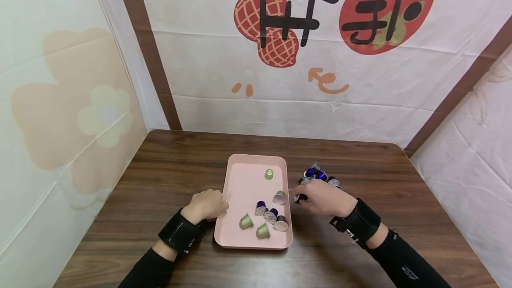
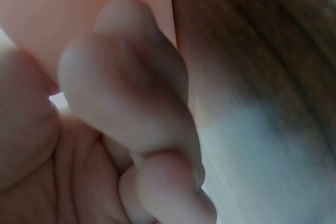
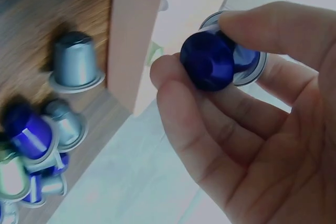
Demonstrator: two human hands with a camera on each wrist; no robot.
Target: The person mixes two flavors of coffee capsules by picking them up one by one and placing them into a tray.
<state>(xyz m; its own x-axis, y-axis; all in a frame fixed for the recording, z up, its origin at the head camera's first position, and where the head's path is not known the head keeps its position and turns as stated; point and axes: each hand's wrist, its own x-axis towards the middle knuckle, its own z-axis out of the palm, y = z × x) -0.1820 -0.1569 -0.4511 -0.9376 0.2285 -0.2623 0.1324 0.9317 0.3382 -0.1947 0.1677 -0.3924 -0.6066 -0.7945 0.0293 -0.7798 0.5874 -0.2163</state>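
Observation:
My right hand (image 1: 322,197) is just off the right edge of a pink tray (image 1: 248,177). Its thumb and fingers pinch a dark blue coffee capsule (image 3: 207,61); silver rims show behind, and I cannot tell whether a second capsule is held. At the tray's left edge, my left hand (image 1: 206,206) grips the rim with curled fingers (image 2: 126,87), the pink wall showing behind them. On the tray lie green capsules (image 1: 262,230), purple ones (image 1: 261,205) and others with pale lids (image 1: 281,223).
Beyond the right hand is a pile of blue and silver capsules (image 1: 321,175) on the wooden table (image 1: 180,163). One silver-blue capsule (image 3: 75,61) stands beside the tray wall. Printed cloth walls (image 1: 200,66) enclose the table's back and sides.

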